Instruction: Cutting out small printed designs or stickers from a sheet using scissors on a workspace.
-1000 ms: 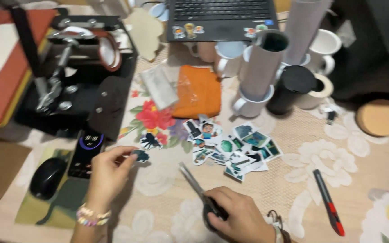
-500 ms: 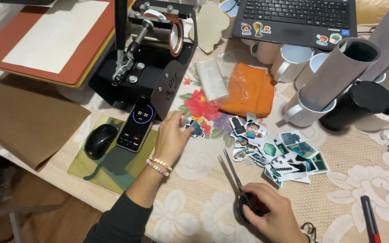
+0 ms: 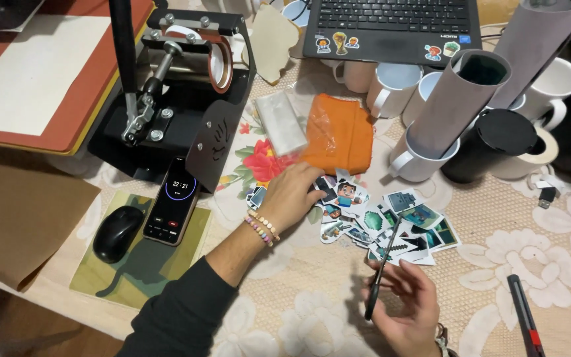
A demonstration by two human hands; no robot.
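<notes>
My left hand point(image 3: 293, 194), with a bead bracelet at the wrist, rests palm down on the tablecloth, its fingertips touching the left edge of a pile of cut-out picture stickers point(image 3: 378, 221); whether it pinches one is hidden. My right hand point(image 3: 404, 301) sits near the front edge and holds black scissors point(image 3: 379, 271), whose blades point up toward the sticker pile.
A black mug press point(image 3: 180, 86) stands at the back left beside a red flat press point(image 3: 41, 73). A phone point(image 3: 172, 201) and a mouse point(image 3: 117, 233) lie on a mat. An orange cloth point(image 3: 340, 132), mugs point(image 3: 424, 155), a laptop point(image 3: 391, 26) and a red-black knife point(image 3: 525, 324) surround the pile.
The view has swung left and closer. My left hand moved from the table's left part onto the sticker pile's edge. My right hand kept the scissors and tilted their blades more upright.
</notes>
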